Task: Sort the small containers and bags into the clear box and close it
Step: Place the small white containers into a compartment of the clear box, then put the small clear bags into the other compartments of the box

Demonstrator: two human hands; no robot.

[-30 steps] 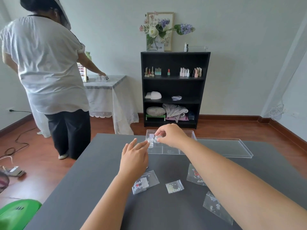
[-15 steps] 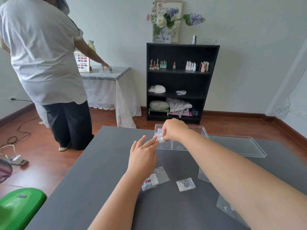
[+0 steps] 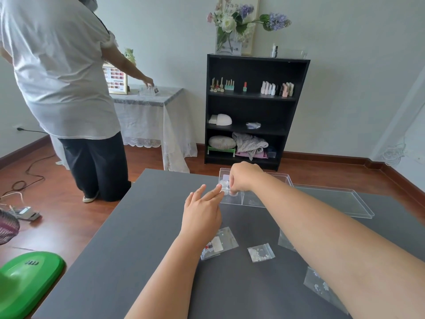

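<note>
The clear box [image 3: 273,199] stands at the far middle of the grey table [image 3: 142,238], with its flat clear lid [image 3: 340,201] lying to its right. My right hand [image 3: 245,178] reaches into the box's left compartment, fingers curled down over small round clear containers [image 3: 224,184]; whether it still grips one is hidden. My left hand [image 3: 202,212] hovers flat just in front of the box, fingers apart, fingertips at its left wall. Small clear bags lie nearer me: one with red bits [image 3: 219,242], one with white bits [image 3: 261,252], and two partly under my right arm [image 3: 284,241] [image 3: 322,287].
A person in a white shirt [image 3: 62,77] stands at the far left with their back turned, by a cloth-covered side table [image 3: 149,104]. A black bookshelf [image 3: 255,111] stands against the back wall. A green object [image 3: 27,277] sits at the lower left, cables on the floor.
My right hand has lowered from above the box into its left compartment with the small containers. My left hand has moved forward to the box's left wall. The view shifted slightly.
</note>
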